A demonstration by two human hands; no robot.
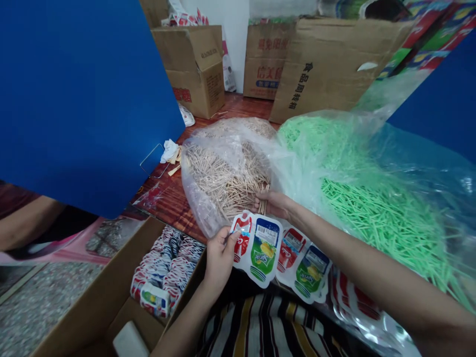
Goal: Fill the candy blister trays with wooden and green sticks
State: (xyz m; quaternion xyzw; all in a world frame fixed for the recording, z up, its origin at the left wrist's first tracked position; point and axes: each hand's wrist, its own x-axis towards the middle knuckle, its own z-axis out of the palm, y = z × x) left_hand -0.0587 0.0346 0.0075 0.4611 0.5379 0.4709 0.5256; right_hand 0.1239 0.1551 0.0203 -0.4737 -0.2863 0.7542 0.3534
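Note:
My left hand (219,258) is closed on the edge of a flat printed packet (265,248), with a red cola bottle shape beside a green and blue Sprite one. Thin tan sticks (211,173) fill an open clear plastic bag. At the near side of that bag, my right hand (277,204) pinches a few of the tan sticks, its fingertips partly hidden among them. Under my right forearm lie more packets (310,270) of the same print, overlapping on my lap side.
Bright green sticks (386,213) spill from a second clear bag on the right. A cardboard box (85,292) at lower left holds rows of packed packets (167,267). Blue panels (82,99) flank the reddish wooden table (173,201). Cartons (330,64) stand behind. Another person's arm (29,223) shows at left.

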